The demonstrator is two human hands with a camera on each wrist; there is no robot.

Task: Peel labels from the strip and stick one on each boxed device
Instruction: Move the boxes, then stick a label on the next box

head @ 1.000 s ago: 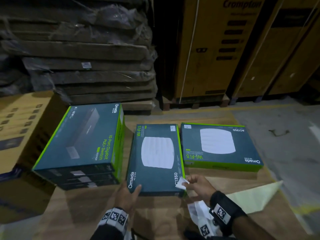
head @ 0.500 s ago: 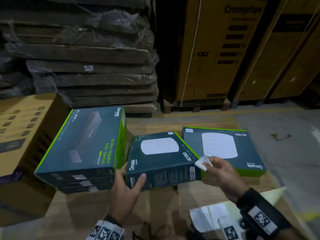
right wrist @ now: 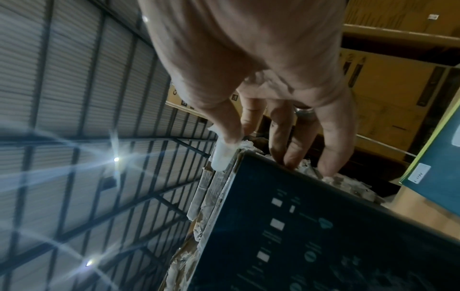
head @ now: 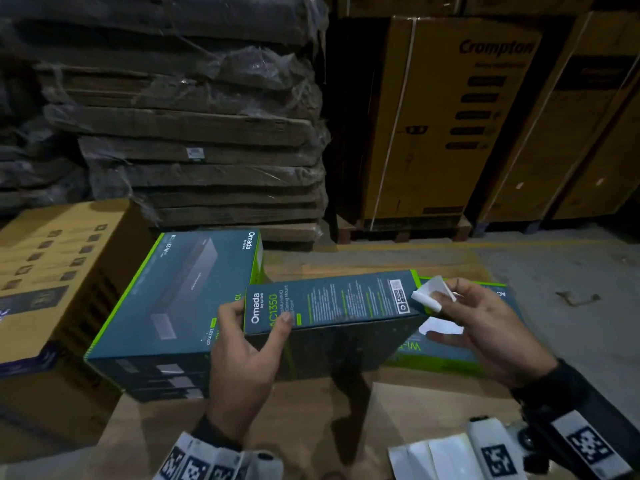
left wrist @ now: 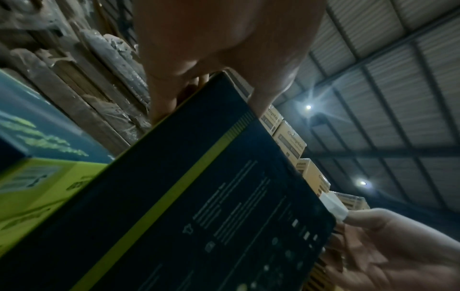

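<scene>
My left hand [head: 254, 325] grips the left end of a teal Omada AC1350 box [head: 332, 303], tipped up on edge so its printed side panel faces me. Thumb and fingers wrap the corner [left wrist: 199, 84]. My right hand [head: 446, 299] pinches a small white label [head: 431, 294] between thumb and forefinger at the box's right end. The label [right wrist: 221, 157] curls off the thumb tip beside the box's torn end flap. A second AC1350 box [head: 446, 344] lies flat behind my right hand. The label strip [head: 436, 455] lies on the cardboard near my right wrist.
A stack of larger teal switch boxes [head: 173, 299] stands at the left on the cardboard work surface [head: 311, 420]. A yellow-brown carton [head: 52, 268] sits further left. Wrapped flat cartons [head: 194, 133] and tall Crompton cartons [head: 450, 116] rise behind. Concrete floor [head: 571, 306] lies to the right.
The left hand has tipped the AC1350 box up from lying flat onto its edge. The right hand has risen with the label to the box's upper right corner.
</scene>
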